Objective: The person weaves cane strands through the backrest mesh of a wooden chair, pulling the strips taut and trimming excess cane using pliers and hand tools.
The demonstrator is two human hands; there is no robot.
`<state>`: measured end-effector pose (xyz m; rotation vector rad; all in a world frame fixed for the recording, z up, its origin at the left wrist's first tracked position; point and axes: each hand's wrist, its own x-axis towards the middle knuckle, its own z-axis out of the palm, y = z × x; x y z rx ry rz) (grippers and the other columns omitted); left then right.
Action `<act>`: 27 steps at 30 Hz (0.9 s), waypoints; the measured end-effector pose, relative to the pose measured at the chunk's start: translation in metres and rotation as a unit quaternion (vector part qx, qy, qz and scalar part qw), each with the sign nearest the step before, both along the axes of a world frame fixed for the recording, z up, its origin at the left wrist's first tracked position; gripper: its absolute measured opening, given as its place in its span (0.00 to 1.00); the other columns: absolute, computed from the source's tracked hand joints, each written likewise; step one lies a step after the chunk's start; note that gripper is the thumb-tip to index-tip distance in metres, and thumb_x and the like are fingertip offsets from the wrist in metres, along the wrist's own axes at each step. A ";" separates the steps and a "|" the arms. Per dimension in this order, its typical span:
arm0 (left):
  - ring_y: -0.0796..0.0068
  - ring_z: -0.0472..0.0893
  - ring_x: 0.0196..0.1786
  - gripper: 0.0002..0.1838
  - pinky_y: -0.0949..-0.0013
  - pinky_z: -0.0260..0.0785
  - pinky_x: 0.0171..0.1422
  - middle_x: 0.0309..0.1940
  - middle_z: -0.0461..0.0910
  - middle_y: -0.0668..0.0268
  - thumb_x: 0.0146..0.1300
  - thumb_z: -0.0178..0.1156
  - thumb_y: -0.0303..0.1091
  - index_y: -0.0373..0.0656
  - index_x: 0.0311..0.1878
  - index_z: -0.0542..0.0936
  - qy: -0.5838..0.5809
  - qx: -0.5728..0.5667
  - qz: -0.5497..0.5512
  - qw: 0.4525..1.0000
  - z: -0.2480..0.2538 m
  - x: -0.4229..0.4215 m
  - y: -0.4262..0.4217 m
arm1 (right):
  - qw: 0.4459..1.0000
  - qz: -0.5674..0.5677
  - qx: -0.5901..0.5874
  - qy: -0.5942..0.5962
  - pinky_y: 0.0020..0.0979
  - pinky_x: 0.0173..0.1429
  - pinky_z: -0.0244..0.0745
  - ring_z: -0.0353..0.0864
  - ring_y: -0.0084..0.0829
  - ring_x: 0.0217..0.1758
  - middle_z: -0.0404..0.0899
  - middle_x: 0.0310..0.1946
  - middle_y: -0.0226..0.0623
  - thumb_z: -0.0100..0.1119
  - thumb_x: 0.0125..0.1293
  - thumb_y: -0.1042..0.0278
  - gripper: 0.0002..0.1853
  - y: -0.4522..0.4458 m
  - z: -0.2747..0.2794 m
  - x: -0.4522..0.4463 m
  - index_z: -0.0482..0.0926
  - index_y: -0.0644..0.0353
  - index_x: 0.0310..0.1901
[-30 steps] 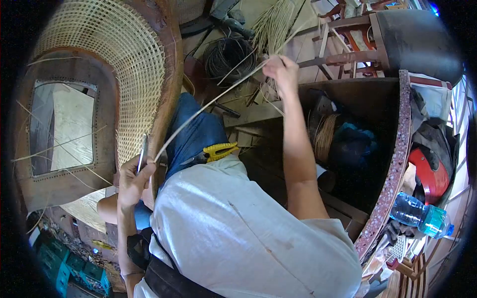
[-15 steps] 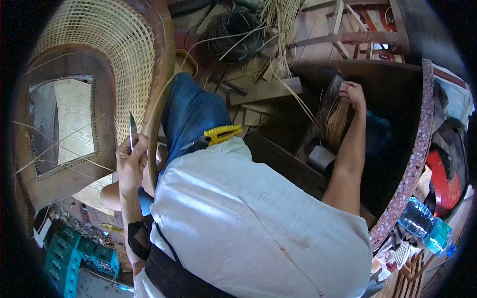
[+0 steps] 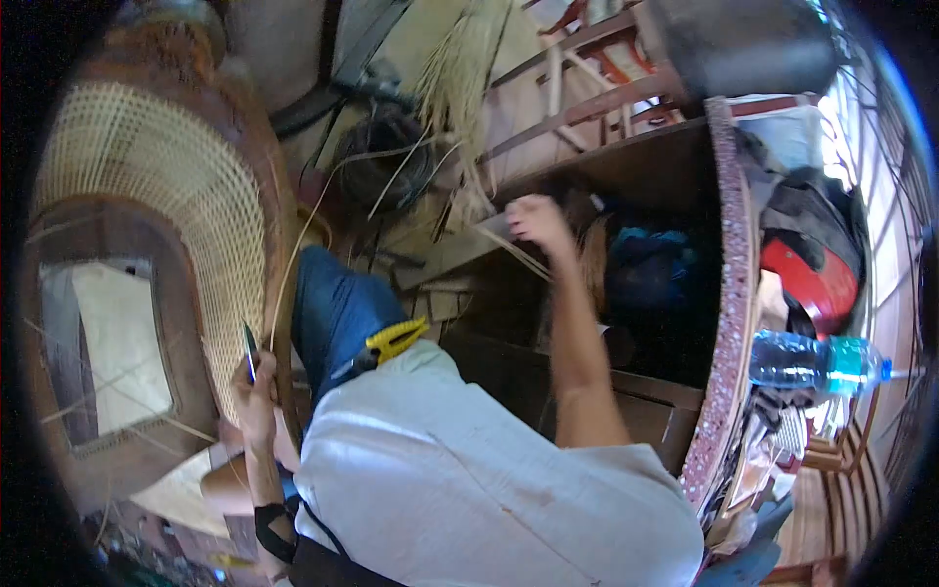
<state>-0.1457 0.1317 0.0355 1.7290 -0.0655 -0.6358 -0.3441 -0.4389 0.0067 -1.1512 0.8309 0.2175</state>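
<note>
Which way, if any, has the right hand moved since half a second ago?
Yes: the right hand has moved left, away from the speckled edge and nearer the woven chair.

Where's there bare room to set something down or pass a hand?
Set down: the pale floor between cane bundle and wood frame looks bare. Pass: above the dark gap between yellow handle and right hand looks open. Crowded: around the wire coil and bottle.
</note>
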 end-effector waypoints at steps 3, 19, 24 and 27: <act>0.94 0.57 0.18 0.05 0.83 0.44 0.20 0.19 0.63 0.83 0.70 0.56 0.34 0.45 0.38 0.77 0.089 -0.109 0.000 0.990 -0.002 0.006 0.002 | 0.898 0.134 -0.419 -0.004 0.31 0.44 0.77 0.81 0.28 0.42 0.82 0.42 0.39 0.60 0.67 0.58 0.19 0.175 0.038 0.080 0.77 0.61 0.53; 0.93 0.58 0.20 0.07 0.82 0.46 0.22 0.18 0.63 0.82 0.72 0.56 0.34 0.42 0.40 0.76 0.028 -0.059 0.054 0.996 -0.023 -0.007 0.006 | 0.705 0.488 -0.494 -0.143 0.44 0.47 0.64 0.73 0.38 0.48 0.75 0.36 0.31 0.66 0.53 0.63 0.06 0.350 0.026 0.093 0.79 0.49 0.32; 0.92 0.57 0.20 0.09 0.82 0.47 0.21 0.20 0.61 0.81 0.73 0.55 0.38 0.42 0.41 0.74 -0.032 -0.004 0.055 0.998 -0.023 -0.011 -0.007 | 0.709 0.488 -0.490 -0.139 0.44 0.46 0.62 0.73 0.37 0.49 0.78 0.35 0.29 0.67 0.50 0.60 0.09 0.327 0.017 0.104 0.82 0.49 0.33; 0.92 0.59 0.21 0.09 0.81 0.49 0.23 0.22 0.61 0.80 0.74 0.52 0.39 0.44 0.41 0.73 -0.020 0.115 0.052 0.992 -0.011 -0.011 -0.015 | 0.724 0.504 -0.443 -0.157 0.45 0.45 0.64 0.75 0.38 0.49 0.81 0.35 0.32 0.68 0.49 0.60 0.09 0.316 0.015 0.112 0.83 0.52 0.31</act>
